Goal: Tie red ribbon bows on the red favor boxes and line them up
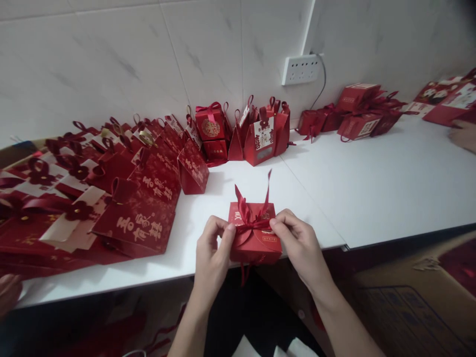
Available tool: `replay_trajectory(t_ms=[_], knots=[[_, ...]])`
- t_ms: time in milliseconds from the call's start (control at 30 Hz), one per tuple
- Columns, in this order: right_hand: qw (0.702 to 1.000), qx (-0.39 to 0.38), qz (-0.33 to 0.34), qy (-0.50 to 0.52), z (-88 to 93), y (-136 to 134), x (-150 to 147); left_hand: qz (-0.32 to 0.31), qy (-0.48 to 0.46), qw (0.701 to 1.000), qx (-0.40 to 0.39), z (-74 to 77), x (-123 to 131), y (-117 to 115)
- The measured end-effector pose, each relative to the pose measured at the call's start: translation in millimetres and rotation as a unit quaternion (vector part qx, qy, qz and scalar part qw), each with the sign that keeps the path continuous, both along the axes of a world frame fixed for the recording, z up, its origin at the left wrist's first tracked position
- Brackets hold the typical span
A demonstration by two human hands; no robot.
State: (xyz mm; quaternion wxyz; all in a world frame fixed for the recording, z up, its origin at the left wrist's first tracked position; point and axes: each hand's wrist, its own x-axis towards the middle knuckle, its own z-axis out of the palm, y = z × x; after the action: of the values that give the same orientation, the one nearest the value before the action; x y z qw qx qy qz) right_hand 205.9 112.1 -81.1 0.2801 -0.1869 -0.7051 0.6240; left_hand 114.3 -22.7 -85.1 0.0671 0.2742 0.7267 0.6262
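A red gift box (262, 248) with gold lettering sits at the front edge of the white table. Dark red ribbon (248, 223) is looped in a bow on its top, with two tails sticking up and another piece dangling below the box front. On the bow's left side, my left hand (215, 245) pinches the ribbon between thumb and fingers. My right hand (297, 238) pinches the ribbon on the opposite side. Both hands are at the box's upper edges, and the ribbon runs between them.
Many red boxes with ribbon handles (141, 223) crowd the table's left. More red boxes (260, 136) stand along the tiled wall, others (359, 116) further right. A power strip (301, 69) is on the wall. Other people's hands (464, 135) show at both edges. A cardboard carton (409, 307) stands below right.
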Motion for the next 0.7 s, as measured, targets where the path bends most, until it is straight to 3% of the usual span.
replay_trajectory(t_ms=[200,333,500,600,700], knots=[[0.988,-0.153,-0.019,0.015,-9.1,0,-3,-0.004,-0.101,0.993,0.057,-3.0,1,5],[0.97,-0.236,-0.038,0.039,-5.7,-3,-2,-0.012,-0.087,0.995,0.041,-2.7,2,5],[0.941,-0.332,-0.007,0.072,-3.4,-8,1,-0.006,-0.055,0.998,0.024,-4.9,2,4],[0.931,-0.355,0.009,0.082,-8.0,-6,3,-0.003,-0.053,0.998,0.031,-7.1,4,3],[0.95,-0.298,0.051,0.078,-12.1,4,9,-0.018,-0.052,0.998,0.019,-4.9,4,1]])
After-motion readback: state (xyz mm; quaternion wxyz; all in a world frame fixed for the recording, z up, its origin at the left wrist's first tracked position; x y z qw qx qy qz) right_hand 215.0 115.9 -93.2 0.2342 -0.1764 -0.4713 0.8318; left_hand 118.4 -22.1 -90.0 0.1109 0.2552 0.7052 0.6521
